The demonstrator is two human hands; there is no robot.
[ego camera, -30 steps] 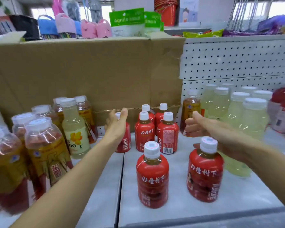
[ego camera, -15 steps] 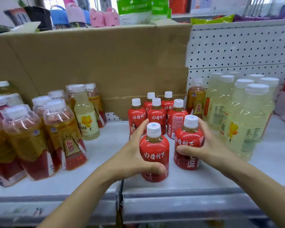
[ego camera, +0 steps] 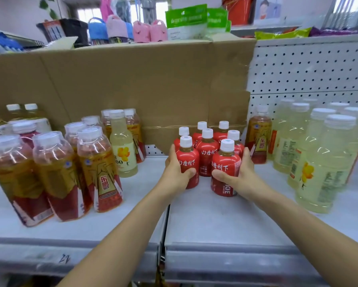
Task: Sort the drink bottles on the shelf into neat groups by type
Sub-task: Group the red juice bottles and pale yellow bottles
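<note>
Several small red-labelled bottles with white caps stand in a tight cluster at the middle of the white shelf point(ego camera: 205, 216). My left hand point(ego camera: 177, 172) grips the front left red bottle point(ego camera: 188, 160). My right hand point(ego camera: 239, 175) grips the front right red bottle point(ego camera: 225, 168). Both bottles stand upright against the cluster behind them. Gold-and-red energy drink bottles point(ego camera: 99, 172) stand grouped on the left, with one pale yellow bottle point(ego camera: 123, 150) among them. Large pale yellow bottles point(ego camera: 323, 162) fill the right, with one gold-and-red bottle point(ego camera: 258, 137) beside them.
A big cardboard box point(ego camera: 132, 85) stands behind the bottles. White pegboard point(ego camera: 310, 73) backs the right side. A seam point(ego camera: 166, 220) splits the shelf in two panels. Bags and packets lie on the box and upper ledge.
Both hands have pushed the two front red bottles back across the shelf until they join the red cluster. The camera has tilted up slightly.
</note>
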